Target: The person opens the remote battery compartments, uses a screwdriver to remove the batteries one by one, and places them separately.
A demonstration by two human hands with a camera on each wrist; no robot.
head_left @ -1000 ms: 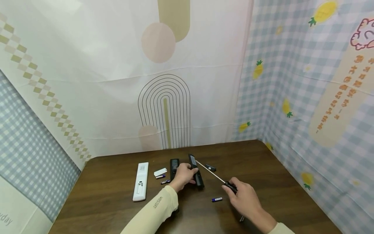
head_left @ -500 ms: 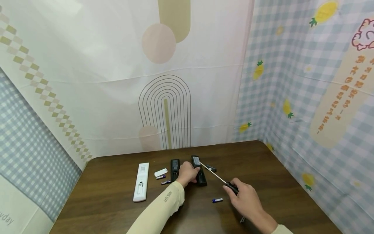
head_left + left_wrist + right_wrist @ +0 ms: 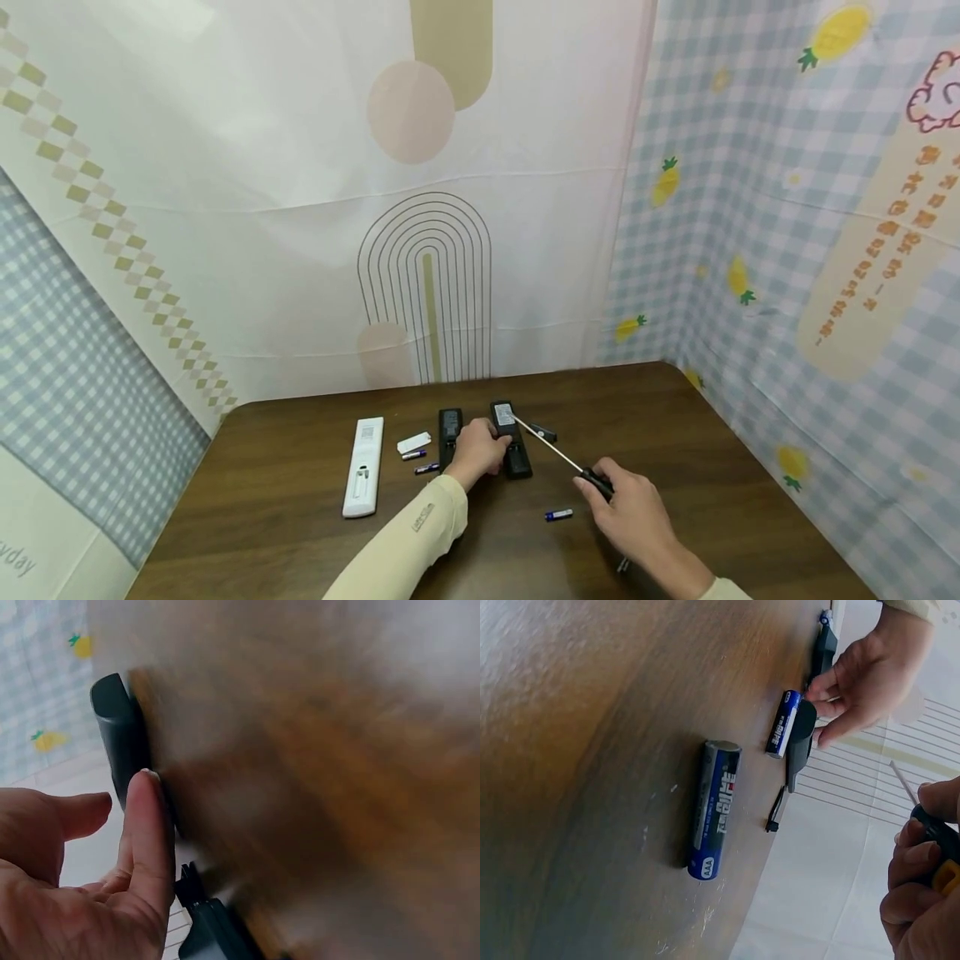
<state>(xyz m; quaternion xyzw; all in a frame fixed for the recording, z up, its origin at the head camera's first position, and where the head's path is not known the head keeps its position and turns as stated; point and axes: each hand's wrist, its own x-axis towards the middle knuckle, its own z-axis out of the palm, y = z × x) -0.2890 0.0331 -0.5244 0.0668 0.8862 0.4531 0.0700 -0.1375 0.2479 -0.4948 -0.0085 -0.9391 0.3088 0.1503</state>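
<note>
My right hand [image 3: 633,512] grips a screwdriver [image 3: 596,482] by its black handle, and the shaft slants up leftward, its tip overlapping the upper part of a black remote control [image 3: 516,462] in the head view. That remote lies back side up with a pale label and an uncovered battery slot. At its left edge is my left hand [image 3: 480,448]; the left wrist view shows the thumb apart from the extended index finger [image 3: 150,832], close beside the remote [image 3: 124,742]. A second black remote [image 3: 450,423] lies left of this hand, partly hidden by it.
A white remote [image 3: 363,467] with an open battery slot lies at left, near a white cover [image 3: 414,442] and two small batteries [image 3: 427,469]. A black battery cover [image 3: 543,432] sits behind the screwdriver. One AAA battery [image 3: 558,515] lies in front; another [image 3: 714,810] shows under the right wrist.
The right black remote, tilted up in my left hand a second ago, has come down flat on the table. My left hand has loosened and drawn slightly left; the right hand barely moved.
</note>
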